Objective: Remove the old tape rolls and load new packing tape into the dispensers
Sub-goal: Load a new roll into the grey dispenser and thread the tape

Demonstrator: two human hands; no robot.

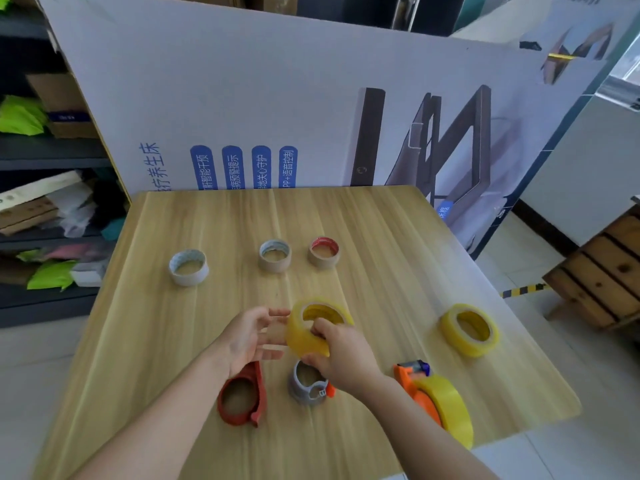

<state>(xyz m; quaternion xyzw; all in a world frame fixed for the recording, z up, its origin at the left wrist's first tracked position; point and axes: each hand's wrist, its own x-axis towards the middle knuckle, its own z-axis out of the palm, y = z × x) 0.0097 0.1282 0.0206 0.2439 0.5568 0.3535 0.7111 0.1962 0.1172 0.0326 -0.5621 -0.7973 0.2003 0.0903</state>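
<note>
Right hand grips the yellow tape roll, tilted, lifted off the tabletop just above the grey dispenser. Left hand has fingers loose, just beside the roll, holding nothing. Red dispenser lies under the left wrist.

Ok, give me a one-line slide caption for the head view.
Right hand grips a yellow roll near the grey dispenser, left hand open beside it.

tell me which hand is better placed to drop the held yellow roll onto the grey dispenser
Right, probably. The right hand grips the yellow roll just over the grey dispenser; the left hand is open beside it, holding nothing, so it could steady the dispenser.
</note>
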